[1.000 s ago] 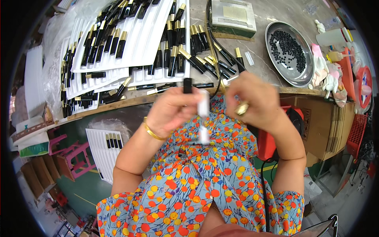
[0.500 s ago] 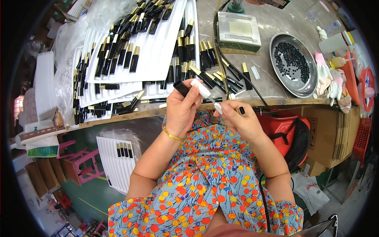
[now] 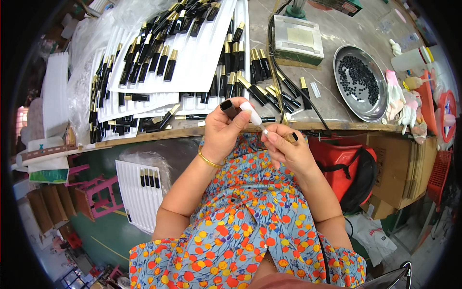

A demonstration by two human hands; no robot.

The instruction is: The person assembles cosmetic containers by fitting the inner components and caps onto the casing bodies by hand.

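Note:
My left hand is closed, pinching a small white tube between thumb and fingers. A black hollow sleeve is also gripped there, its open end up. My right hand pinches a small whitish tip piece, which meets or nearly meets the lower end of the white tube; fingertips partly hide the joint. A short dark piece with a gold-coloured end sticks out of the right hand's grip. Just beyond the hands, several black tubes with gold bands lie on the table.
White ribbed trays heaped with black-and-gold tubes fill the table's left. A metal dish of small black pieces stands right, near gloves. A grey box-like block with cables is behind. Below are a tray and a red-black bag.
The white tube and the whitish tip piece have come together, closing the gap where a thin stem showed. The dark piece in my right hand has turned, showing gold. The view shifted slightly.

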